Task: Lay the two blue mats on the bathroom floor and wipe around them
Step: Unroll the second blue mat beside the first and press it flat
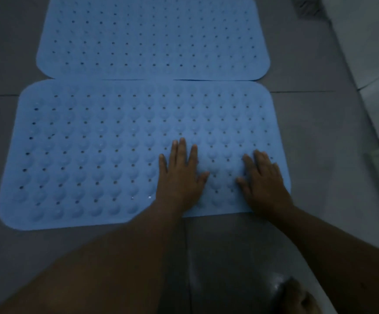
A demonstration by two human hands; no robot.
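Blue near mat point(93, 155) flat under left hand point(179, 175), right hand point(263, 180)

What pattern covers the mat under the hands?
The near mat is light blue, with rows of small holes and round bumps, seen in the head view.

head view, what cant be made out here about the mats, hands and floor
- Far mat: its top edge is cut off by the frame's upper edge in the head view.
- Near mat: the left hand, right hand and forearms cover part of its front edge.
- Wiping cloth: none in view.
- Object at the top right: dim, blurred, cut off.
- Floor: too dark to judge wet or dry.
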